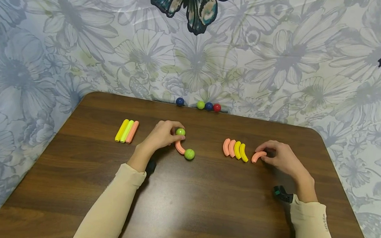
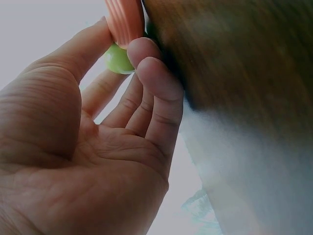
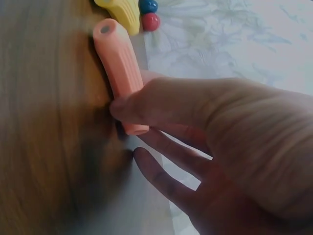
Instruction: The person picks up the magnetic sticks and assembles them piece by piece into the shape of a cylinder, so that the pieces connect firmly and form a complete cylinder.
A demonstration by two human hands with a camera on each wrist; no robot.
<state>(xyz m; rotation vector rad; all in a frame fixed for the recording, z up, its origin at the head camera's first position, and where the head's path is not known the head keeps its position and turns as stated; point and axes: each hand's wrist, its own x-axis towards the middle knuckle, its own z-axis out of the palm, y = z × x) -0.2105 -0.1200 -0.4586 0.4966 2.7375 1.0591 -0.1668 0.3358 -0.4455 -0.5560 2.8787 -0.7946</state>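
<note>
My left hand grips the upper green ball, which joins a curved orange magnetic stick. A second green ball sits at the stick's lower end. In the left wrist view, the thumb and fingertips lie about the ribbed orange stick, where the green ball is partly hidden. On the right, my right hand pinches another curved orange stick between thumb and fingers. The right wrist view shows this stick close to the tabletop, one hollow end facing the camera.
Two orange and two yellow curved sticks lie in a row left of my right hand. Three straight sticks lie at left. At the back edge sit a blue ball and a green, blue and red group, against the wall.
</note>
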